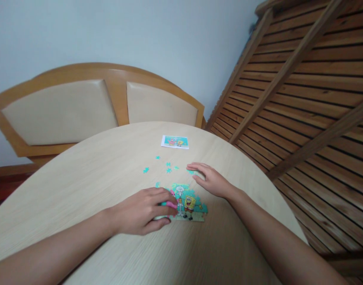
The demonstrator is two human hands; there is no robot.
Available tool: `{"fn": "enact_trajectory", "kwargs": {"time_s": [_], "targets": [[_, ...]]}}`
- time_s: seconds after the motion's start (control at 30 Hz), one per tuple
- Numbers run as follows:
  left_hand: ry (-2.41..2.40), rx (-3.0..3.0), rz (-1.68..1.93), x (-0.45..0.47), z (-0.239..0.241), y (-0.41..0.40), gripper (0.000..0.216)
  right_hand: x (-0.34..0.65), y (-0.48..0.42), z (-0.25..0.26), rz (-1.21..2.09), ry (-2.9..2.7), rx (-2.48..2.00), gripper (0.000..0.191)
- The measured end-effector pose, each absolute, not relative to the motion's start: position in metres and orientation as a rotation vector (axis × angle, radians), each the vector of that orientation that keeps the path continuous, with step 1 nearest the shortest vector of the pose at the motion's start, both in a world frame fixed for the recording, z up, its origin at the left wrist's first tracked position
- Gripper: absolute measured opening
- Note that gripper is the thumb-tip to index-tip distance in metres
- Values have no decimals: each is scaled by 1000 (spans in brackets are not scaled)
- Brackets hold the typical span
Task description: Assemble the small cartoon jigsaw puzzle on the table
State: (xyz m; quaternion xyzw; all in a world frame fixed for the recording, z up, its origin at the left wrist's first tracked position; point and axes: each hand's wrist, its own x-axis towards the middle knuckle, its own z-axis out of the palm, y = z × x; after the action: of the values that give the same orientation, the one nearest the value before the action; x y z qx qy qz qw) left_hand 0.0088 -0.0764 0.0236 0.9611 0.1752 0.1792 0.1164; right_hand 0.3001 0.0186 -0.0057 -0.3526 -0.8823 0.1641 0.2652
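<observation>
A partly assembled jigsaw puzzle (190, 206) with cartoon figures on a teal background lies flat on the table. My left hand (147, 209) rests over its left side, fingers spread and lying on the surface, so that part of the picture is hidden. Beyond the puzzle's upper right, my right hand (209, 180) has its fingers stretched out. A teal puzzle piece (191, 172) shows just under those fingers; whether they touch it I cannot tell. Several loose pieces (169, 170) lie scattered past the puzzle, and another piece (157, 185) sits near its upper left edge.
A small printed picture card (175, 142) lies toward the far side of the round wooden table (104, 170). Behind the table stands a padded wooden headboard (119, 95) against a pale wall. On the right, a slatted wooden panel (294, 91) leans close to the table's edge.
</observation>
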Motion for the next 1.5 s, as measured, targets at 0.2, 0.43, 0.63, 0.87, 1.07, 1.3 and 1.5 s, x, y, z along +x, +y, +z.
{"fn": "enact_trajectory", "kwargs": {"time_s": [0.2,0.43,0.63,0.87,1.07,1.3,1.5], "targets": [[496,2858,529,9,24,-78,26,301,17,0,418,-2399,-927,30],[460,2926,524,14,26,-86,31,293,13,4,251,-2259,-1149,27],[448,2934,446,22,27,-93,39,283,11,3,202,-2311,-1151,18],[472,2866,469,24,27,-96,38,278,8,8,581,-2176,-1072,21],[457,2783,487,24,29,-97,40,272,2,9,947,-1911,-1005,29],[460,2711,488,25,28,-98,46,259,-15,7,1202,-1775,-1065,35],[460,2719,453,25,29,-97,47,252,-23,7,1237,-1832,-1061,32]]}}
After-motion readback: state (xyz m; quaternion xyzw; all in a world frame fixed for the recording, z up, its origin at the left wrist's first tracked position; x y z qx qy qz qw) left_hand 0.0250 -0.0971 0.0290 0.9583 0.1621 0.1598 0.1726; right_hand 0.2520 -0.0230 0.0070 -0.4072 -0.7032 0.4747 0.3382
